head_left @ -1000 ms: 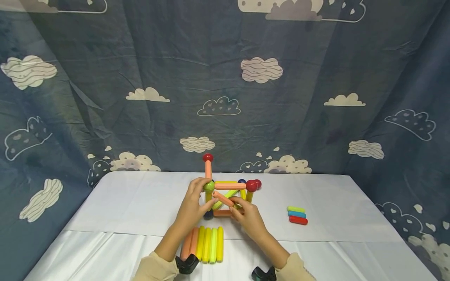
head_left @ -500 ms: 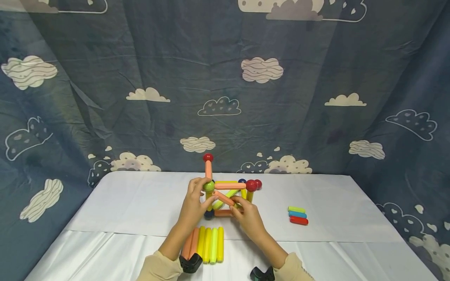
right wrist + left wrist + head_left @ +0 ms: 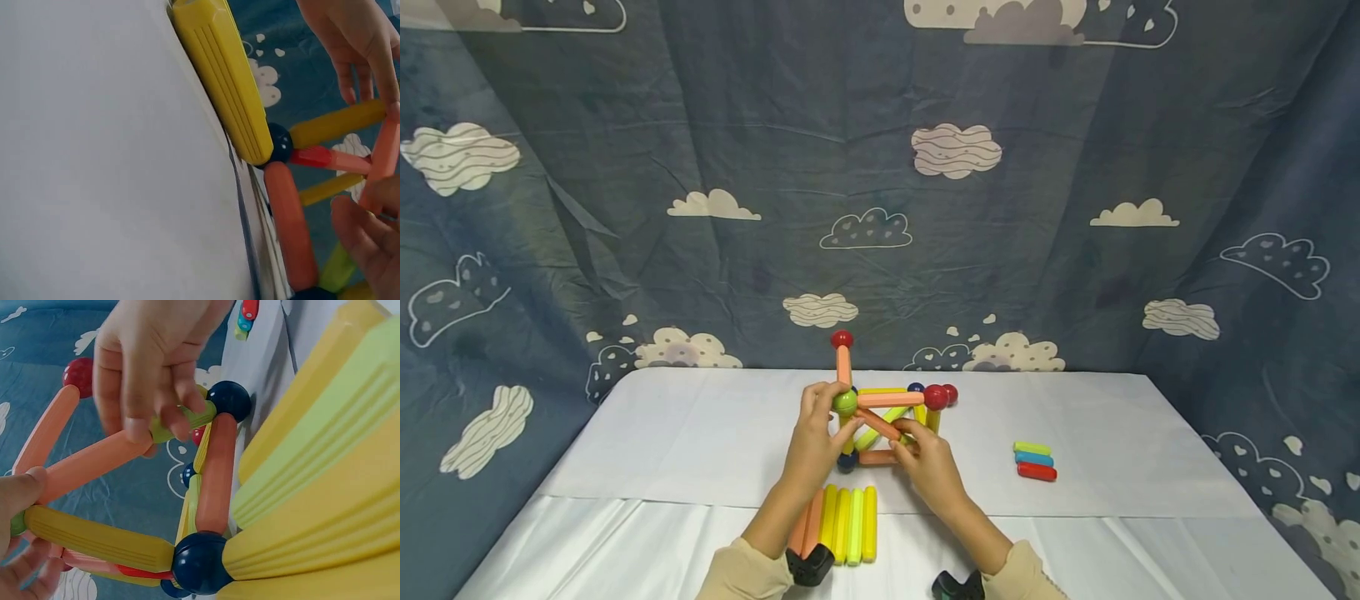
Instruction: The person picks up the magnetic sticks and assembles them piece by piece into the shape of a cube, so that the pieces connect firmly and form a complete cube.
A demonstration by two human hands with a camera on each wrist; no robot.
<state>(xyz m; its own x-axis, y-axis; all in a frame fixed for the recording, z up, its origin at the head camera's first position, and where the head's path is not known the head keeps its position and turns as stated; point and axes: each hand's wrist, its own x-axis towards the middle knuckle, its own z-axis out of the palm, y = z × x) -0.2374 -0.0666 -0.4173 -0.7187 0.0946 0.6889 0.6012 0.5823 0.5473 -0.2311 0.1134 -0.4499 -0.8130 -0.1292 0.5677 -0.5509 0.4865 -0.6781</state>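
A frame of magnetic rods and balls stands mid-table. My left hand [image 3: 811, 432] grips its green ball [image 3: 846, 404], fingers behind and thumb below, at the top left corner. My right hand [image 3: 929, 463] pinches the lower end of a slanting orange magnetic rod [image 3: 878, 424]. The upper end of that rod is right at the green ball, by my left thumb. In the left wrist view a light-green rod [image 3: 187, 422] runs on from the pinched end to a dark blue ball [image 3: 229, 401]. An orange rod [image 3: 844, 365] topped by a red ball [image 3: 842, 339] rises behind.
In front of the frame lies a row of yellow, light-green and orange rods [image 3: 843, 525], close below my left wrist. Short green, blue and red rods [image 3: 1036, 472] lie at the right. A cloud-patterned cloth [image 3: 880, 167] hangs behind the white table [image 3: 1112, 475].
The upper end of the slanting orange rod has come up slightly to the green ball. Both hands keep nearly the same place and hold.
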